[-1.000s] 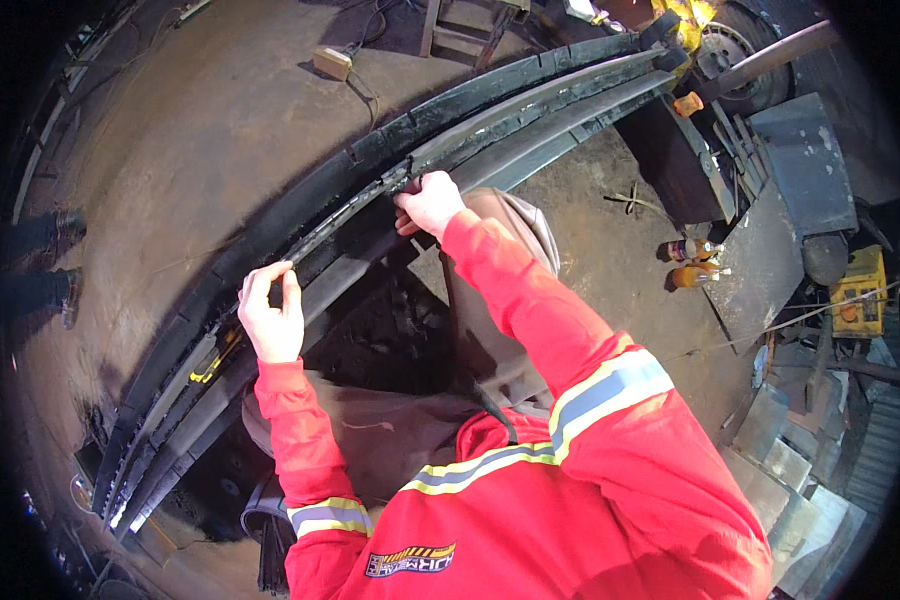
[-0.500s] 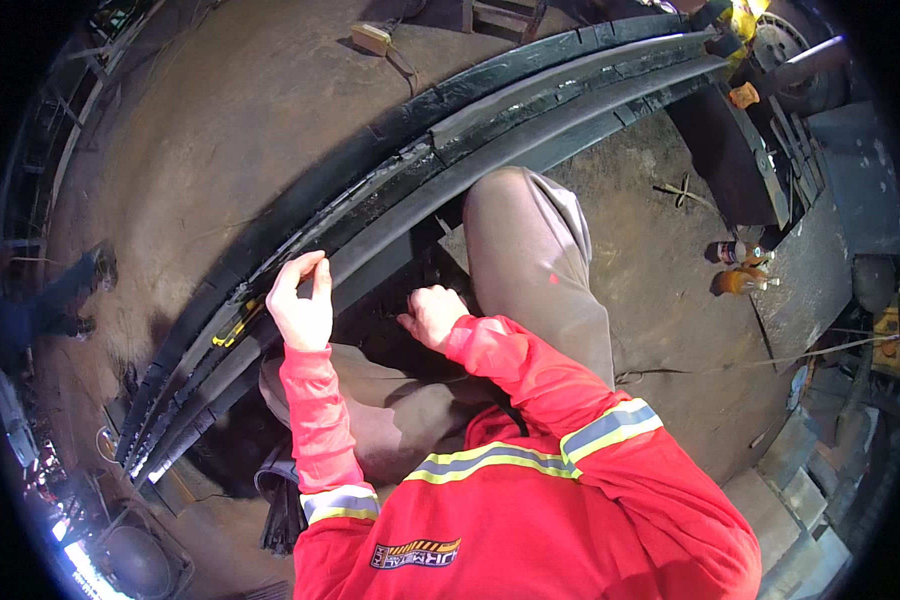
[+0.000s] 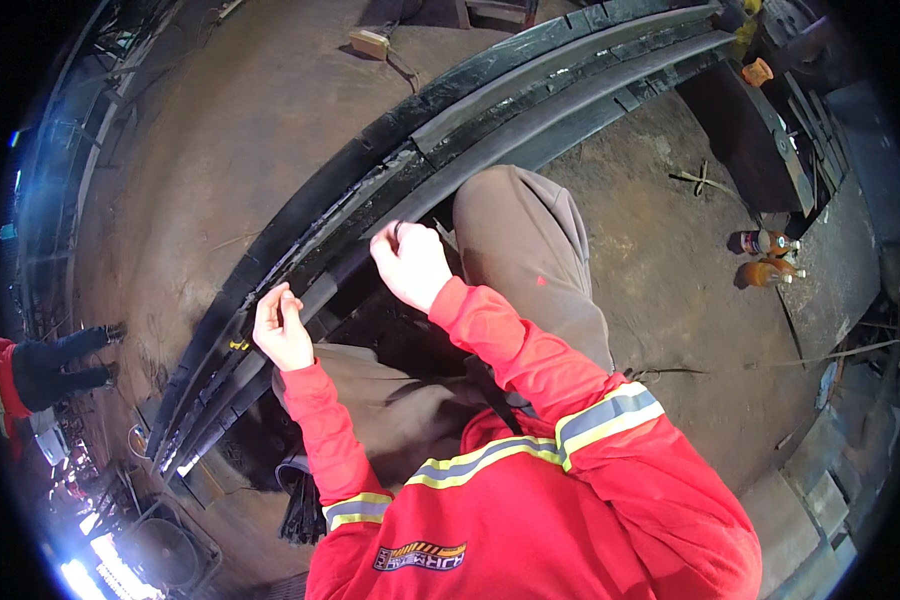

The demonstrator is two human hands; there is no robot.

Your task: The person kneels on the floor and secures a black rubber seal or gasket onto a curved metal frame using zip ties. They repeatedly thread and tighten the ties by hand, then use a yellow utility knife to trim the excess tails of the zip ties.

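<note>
A long, curved dark metal beam (image 3: 530, 128) with raised ribs runs from lower left to upper right in front of my knees. My left hand (image 3: 282, 328) is over its near rib, thumb and fingertips drawn together; anything between them is too small to make out. Beside that hand, a small yellow object (image 3: 238, 345) lies in the beam's channel, partly covered. My right hand (image 3: 415, 265) is closed at the beam's near edge by my raised knee (image 3: 525, 240). A small dark bit shows at its curled fingers, its kind unclear.
Two bottles (image 3: 768, 258) lie or stand on the right, near a flat metal plate (image 3: 820, 290). A crossed metal piece (image 3: 703, 180) rests on the floor. Beyond the beam is a yellowish box with a cord (image 3: 369, 44). Another person (image 3: 50, 375) is at far left.
My right hand has moved up and left from beside my knee to the beam's edge. The left hand has shifted slightly down and left, covering more of the yellow object.
</note>
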